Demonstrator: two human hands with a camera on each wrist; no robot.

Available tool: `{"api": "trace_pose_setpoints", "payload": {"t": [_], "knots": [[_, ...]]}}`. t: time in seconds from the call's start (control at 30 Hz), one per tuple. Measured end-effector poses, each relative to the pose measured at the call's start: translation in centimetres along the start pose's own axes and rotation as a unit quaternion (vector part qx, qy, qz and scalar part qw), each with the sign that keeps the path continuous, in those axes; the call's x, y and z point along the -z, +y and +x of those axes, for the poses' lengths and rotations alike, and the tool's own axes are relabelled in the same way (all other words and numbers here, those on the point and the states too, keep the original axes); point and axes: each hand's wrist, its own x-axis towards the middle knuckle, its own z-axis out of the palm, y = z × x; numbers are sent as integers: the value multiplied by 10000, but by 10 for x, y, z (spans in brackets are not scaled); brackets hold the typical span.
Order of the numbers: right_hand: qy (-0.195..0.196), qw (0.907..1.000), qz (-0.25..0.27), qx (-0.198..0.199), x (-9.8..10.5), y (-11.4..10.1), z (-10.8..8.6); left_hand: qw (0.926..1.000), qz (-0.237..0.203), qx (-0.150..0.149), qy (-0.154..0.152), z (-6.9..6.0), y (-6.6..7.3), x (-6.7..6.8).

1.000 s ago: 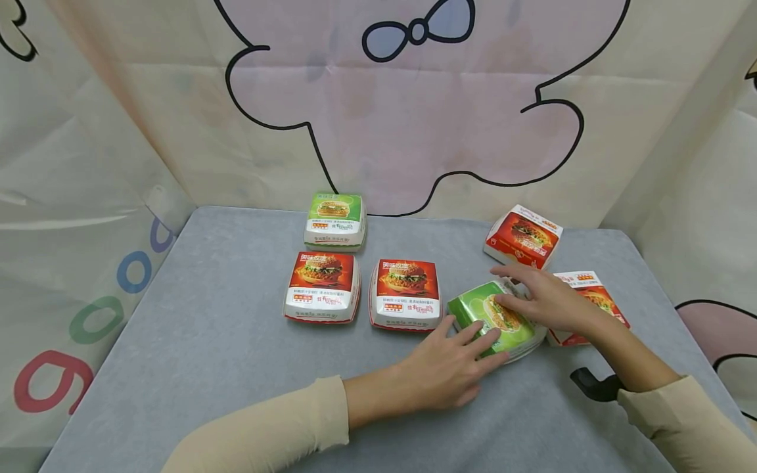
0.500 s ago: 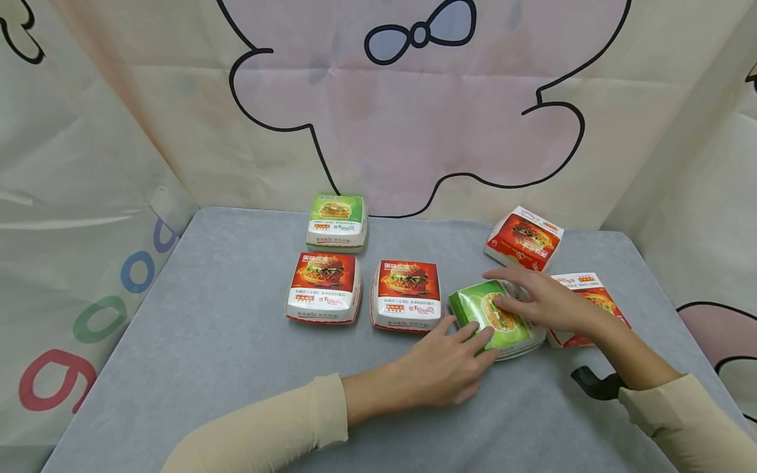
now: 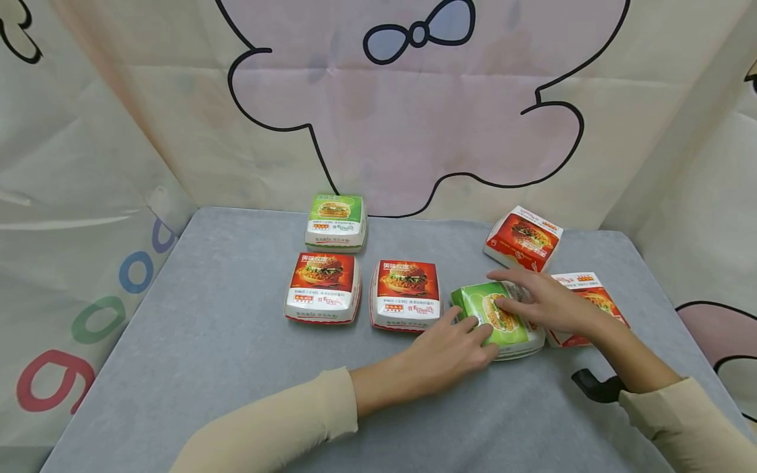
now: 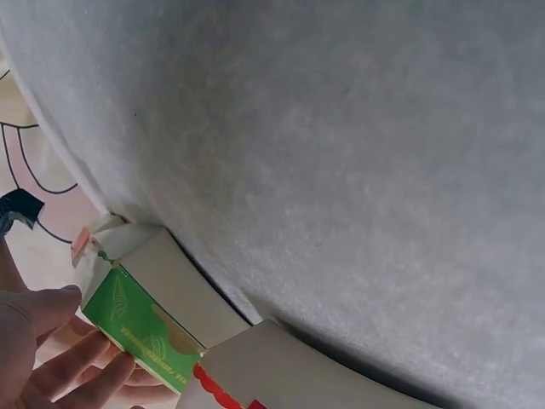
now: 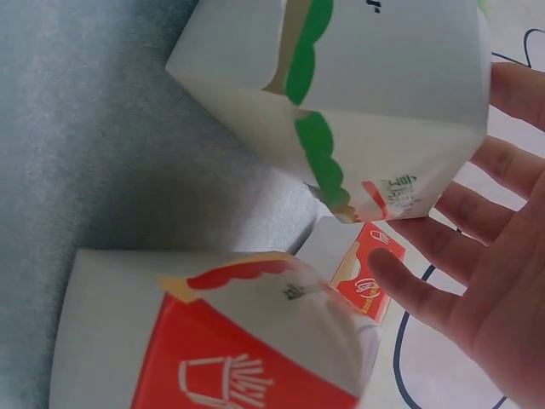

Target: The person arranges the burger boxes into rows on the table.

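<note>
A green-topped burger box (image 3: 472, 299) lies turned at an angle on the cloth, right of centre, between both hands. My left hand (image 3: 446, 355) touches its near left side with spread fingers. My right hand (image 3: 547, 302) rests over its far right part, thumb on the printed top. In the left wrist view, the thumb and fingers lie along the green panel (image 4: 140, 328). In the right wrist view, the right hand's fingers (image 5: 460, 247) are extended beside the box's white side (image 5: 383, 77). Part of the box top is hidden by the hands.
Left of the hands are two red burger boxes (image 3: 323, 289) (image 3: 405, 295) side by side, with another green box (image 3: 336, 223) behind. Two more red boxes (image 3: 524, 240) (image 3: 594, 295) sit askew at right. Patterned curtains (image 3: 443, 118) enclose the grey cloth-covered table (image 3: 225, 315).
The green burger box has turned slightly, its left corner shifting away and its near edge straightening. My left hand has slid a little forward along it; the right hand stays nearly still.
</note>
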Motion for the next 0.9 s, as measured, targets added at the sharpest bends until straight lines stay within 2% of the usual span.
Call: {"api": "trace_pose_setpoints", "payload": {"t": [0.57,0.9], "knots": [[61,9998,-158,-106,-1,-2,-2,9989,325,209,253,5,-3,-5],[-57,9998,-182,35,-1,-3,1,9992,91,373,-59,7,-7,-4]]}}
